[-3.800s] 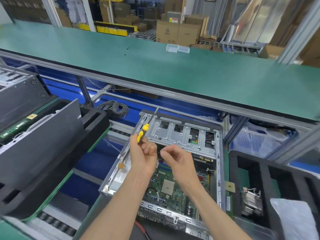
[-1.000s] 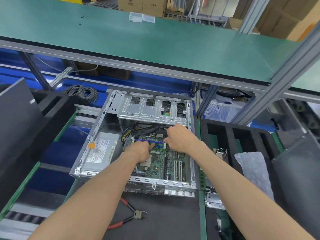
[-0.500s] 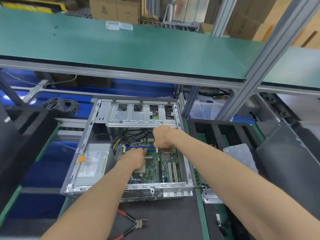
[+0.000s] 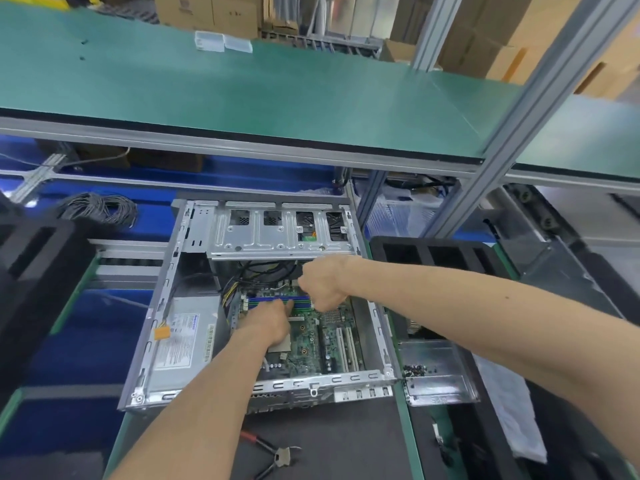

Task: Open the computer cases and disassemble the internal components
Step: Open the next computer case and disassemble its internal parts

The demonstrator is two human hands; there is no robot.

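**Both hands inside the opened desktop case**

At far left a black foam tray with slots (image 4: 31, 258) stands beside the blue conveyor bed, with a coil of grey cable (image 4: 98, 207) lying behind it. In the centre of the dark worktop (image 4: 346, 441) sits the open silver steel computer case (image 4: 166, 296), its lid off and its perforated metal drive cage (image 4: 280, 230) across the far end. Within the case, at left, lies the grey boxed power supply with a white label (image 4: 183, 344); to its right is the green motherboard (image 4: 311, 337), carrying blue and green memory slots (image 4: 273, 301).

The left hand (image 4: 268, 322) lies knuckles-up on the board, fingertips at the memory slots; whether it pinches anything cannot be told. The right hand (image 4: 322, 284) is curled into a fist at the slots' right end, below the drive cage; what it grips is hidden.

On the worktop just in front of the case lie red-handled pliers (image 4: 273, 452). Right of the case stands another black foam tray (image 4: 433, 251), with a flat silver metal bracket (image 4: 436, 372) and a white plastic bag (image 4: 509, 410) on it.
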